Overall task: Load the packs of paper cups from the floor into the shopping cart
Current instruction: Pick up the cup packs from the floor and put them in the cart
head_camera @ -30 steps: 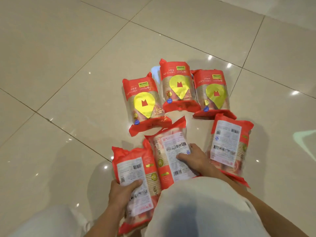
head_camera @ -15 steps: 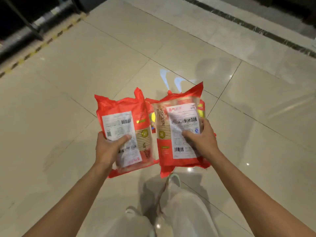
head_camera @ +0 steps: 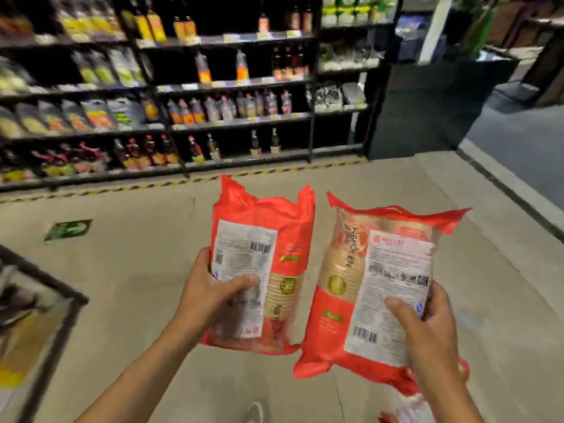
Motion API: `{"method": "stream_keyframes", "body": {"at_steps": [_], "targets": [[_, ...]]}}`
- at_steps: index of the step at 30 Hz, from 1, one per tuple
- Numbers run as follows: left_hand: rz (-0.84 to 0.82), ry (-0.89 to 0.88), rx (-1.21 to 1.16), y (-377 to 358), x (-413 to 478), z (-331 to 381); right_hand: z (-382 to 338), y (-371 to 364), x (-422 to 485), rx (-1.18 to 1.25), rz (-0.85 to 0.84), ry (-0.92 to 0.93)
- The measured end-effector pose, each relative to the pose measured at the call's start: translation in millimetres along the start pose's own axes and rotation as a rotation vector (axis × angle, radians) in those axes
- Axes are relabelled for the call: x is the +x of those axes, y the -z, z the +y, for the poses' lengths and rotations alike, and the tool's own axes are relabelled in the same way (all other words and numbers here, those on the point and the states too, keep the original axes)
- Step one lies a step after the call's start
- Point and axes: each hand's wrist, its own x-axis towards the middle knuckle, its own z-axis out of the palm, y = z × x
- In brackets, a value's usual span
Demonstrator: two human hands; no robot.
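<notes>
I hold two red packs of paper cups up in front of me, white label sides facing me. My left hand (head_camera: pixel 210 293) grips the left pack (head_camera: pixel 262 239) at its lower left edge, thumb across the label. My right hand (head_camera: pixel 427 328) grips the right pack (head_camera: pixel 366 270) at its lower right corner. The packs hang side by side, a narrow gap between them. The dark-framed shopping cart (head_camera: pixel 45 288) shows at the left edge, blurred. A bit of another red pack (head_camera: pixel 406 404) lies on the floor at the bottom right.
Dark shelving (head_camera: pixel 183 87) stocked with bottles and pouches runs across the back. A yellow-black striped line marks the floor before it. A green arrow sticker (head_camera: pixel 67 228) lies on the floor at left. A dark counter (head_camera: pixel 427 108) stands at the right rear.
I have lifted both packs off the floor and risen. My view has swung up from the floor tiles to the shelves, and the cart has come into sight at left.
</notes>
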Motion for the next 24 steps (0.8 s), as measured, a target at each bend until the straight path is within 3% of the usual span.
{"method": "stream_keyframes", "body": {"at_steps": [8,14,24], "targets": [[0.725,0.108,-0.105,184,-246,-46,-23,-133,-130,-0.031,-0.747,0.058],[1.208,0.185,-0.294,251,-441,-97,-30,-209,-303,-0.055,-1.203,0.122],[1.537,0.273,-0.415,340,-703,-185,13,-262,-615,-0.165,-1.662,0.189]]}}
